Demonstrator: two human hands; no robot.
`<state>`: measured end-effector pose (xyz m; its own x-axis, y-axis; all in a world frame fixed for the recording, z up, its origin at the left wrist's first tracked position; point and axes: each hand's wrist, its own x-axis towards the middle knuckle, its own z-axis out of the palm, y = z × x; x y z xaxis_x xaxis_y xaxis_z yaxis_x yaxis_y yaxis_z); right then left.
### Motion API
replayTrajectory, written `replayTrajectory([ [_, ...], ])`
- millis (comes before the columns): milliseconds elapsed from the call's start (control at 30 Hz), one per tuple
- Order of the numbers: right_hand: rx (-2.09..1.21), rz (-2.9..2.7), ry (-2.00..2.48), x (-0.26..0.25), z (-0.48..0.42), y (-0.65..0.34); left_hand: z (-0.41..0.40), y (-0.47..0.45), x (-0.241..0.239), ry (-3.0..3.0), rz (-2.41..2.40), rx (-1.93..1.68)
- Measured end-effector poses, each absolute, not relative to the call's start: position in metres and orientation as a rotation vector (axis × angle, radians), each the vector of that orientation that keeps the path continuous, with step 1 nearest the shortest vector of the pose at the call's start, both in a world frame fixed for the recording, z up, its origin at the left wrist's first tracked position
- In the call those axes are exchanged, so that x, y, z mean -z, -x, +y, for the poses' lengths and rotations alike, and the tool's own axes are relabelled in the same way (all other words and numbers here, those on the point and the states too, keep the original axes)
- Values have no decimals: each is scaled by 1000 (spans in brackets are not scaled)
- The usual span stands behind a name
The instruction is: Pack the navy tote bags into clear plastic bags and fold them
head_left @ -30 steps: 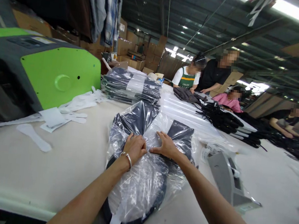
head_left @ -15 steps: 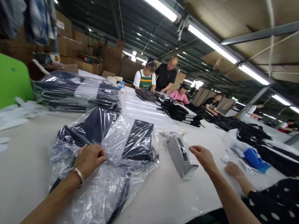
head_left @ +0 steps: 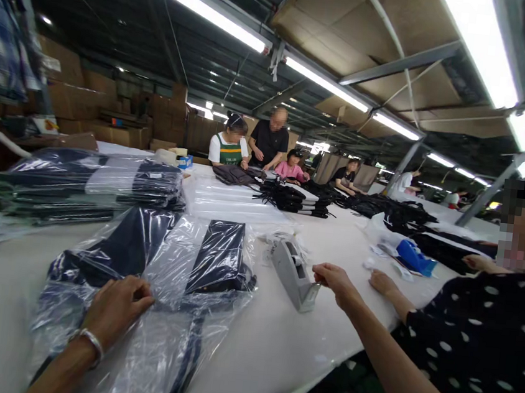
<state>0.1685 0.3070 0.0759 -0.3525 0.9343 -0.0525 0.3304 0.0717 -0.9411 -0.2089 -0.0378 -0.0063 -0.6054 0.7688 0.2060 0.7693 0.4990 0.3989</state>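
Note:
A clear plastic bag [head_left: 159,329] with folded dark navy fabric goods [head_left: 218,257] inside lies flat on the table in front of me. My left hand [head_left: 119,306], a bracelet on its wrist, rests on the bag's left part, its fingers curled and closed on the film. To the right of the bag stands a grey tape dispenser [head_left: 294,275]. At its front cutting end is my right hand [head_left: 333,282], thumb and fingers pinched together on what looks like the tape's end. The clear strip itself is hard to make out.
Bagged dark goods [head_left: 99,182] are stacked at the back left. Clear plastic sheets [head_left: 234,200] lie behind the bag, and black strapped goods [head_left: 295,197] beyond. A co-worker in a dotted sleeve [head_left: 475,313] sits close on my right, near a blue item [head_left: 413,256].
My view has swung to the right, bringing more of the co-worker in. My right hand has moved from beside the tape roll to the dispenser's front end. My left hand stays on the bag.

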Motion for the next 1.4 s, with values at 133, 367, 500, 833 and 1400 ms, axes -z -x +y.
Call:
replayTrajectory([
  [133,-1336,-1665,1217,-67,285,-192,-38,212,8,1411,-2750,723],
  [367,-1369,-1643,1360,-18,278,-204,-38,217,11,1452,-2770,683],
  [500,-1250,-1736,1458,-11,282,-219,-36,222,16,1458,-2750,710],
  [833,-1648,-2416,821,-71,194,-136,-40,199,-4,1350,-2704,779],
  [1400,-338,-3552,-388,-80,94,154,-70,236,-22,1291,-2707,721],
])
